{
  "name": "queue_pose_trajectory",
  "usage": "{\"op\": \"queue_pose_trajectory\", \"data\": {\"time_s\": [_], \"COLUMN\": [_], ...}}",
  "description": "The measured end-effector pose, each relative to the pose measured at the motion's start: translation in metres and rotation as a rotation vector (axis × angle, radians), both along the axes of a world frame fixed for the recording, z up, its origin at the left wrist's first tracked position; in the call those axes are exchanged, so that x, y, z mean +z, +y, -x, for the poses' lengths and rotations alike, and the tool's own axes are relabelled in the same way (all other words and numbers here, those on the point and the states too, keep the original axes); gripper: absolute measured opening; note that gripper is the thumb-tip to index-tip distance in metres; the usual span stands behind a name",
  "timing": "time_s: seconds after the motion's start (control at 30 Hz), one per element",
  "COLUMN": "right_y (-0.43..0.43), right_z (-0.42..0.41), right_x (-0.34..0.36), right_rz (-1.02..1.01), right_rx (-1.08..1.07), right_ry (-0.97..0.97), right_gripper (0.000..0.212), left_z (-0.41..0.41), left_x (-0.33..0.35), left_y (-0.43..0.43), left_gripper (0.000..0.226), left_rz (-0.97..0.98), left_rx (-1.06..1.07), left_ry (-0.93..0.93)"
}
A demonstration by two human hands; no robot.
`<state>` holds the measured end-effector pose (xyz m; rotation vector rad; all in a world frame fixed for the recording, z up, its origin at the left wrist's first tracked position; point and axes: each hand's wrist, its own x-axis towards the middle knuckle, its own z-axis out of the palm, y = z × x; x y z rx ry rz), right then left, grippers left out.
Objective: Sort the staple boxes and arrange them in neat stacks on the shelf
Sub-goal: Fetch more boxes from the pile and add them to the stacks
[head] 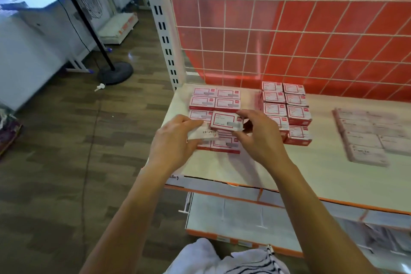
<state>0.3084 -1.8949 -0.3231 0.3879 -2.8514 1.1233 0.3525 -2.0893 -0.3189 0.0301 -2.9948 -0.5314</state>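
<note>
Red-and-white staple boxes lie in groups on the cream shelf [300,169]. A left group [213,100] sits at the shelf's left end, in two columns. My right hand [258,133] pinches one staple box [225,120] between thumb and fingers, just above that group's front rows. My left hand [175,138] grips a second box [203,133], tilted on its side with its white "STAPLES" face up, beside the first. A taller middle group [287,107] stands to the right in two columns. A flat, blurred group [369,133] lies at the far right.
A red panel with a white wire grid [289,29] backs the shelf, and a slotted white upright [162,29] stands at its left corner. A lower shelf [233,218] juts out beneath. A fan stand with a black base [115,72] rests on the wooden floor at left.
</note>
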Motion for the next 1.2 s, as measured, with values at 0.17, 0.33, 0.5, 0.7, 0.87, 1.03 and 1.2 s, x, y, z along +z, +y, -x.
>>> {"op": "queue_pose_trajectory", "data": {"time_s": [0.17,0.33,0.5,0.7,0.87,1.03,1.2], "right_y": [-0.017,-0.022,-0.025,-0.030,-0.032,-0.031,-0.031], "right_z": [0.023,0.033,0.036,0.037,0.037,0.037,0.038], "right_x": [0.001,-0.001,-0.005,-0.011,-0.018,-0.018,-0.019], "right_rz": [-0.068,-0.190,-0.195,-0.112,-0.085,-0.064,-0.068], "right_rx": [-0.110,-0.139,-0.159,-0.202,-0.237,-0.243,-0.240], "right_ry": [-0.073,-0.110,-0.089,-0.123,-0.154,-0.162,-0.170], "right_gripper": [0.048,0.047,0.039,0.040,0.045,0.045,0.045], "left_z": [0.007,0.015,0.024,0.029,0.030,0.030,0.030], "left_x": [-0.002,-0.006,-0.009,-0.007,-0.004,-0.004,-0.005], "left_y": [-0.025,-0.037,-0.038,-0.034,-0.032,-0.031,-0.028], "left_gripper": [0.050,0.048,0.048,0.050,0.050,0.051,0.050], "left_rz": [0.012,-0.005,-0.049,-0.077,-0.084,-0.088,-0.105], "left_rx": [-0.010,-0.043,-0.081,-0.098,-0.097,-0.087,-0.092], "left_ry": [-0.047,-0.075,-0.061,-0.075,-0.079,-0.083,-0.078]}}
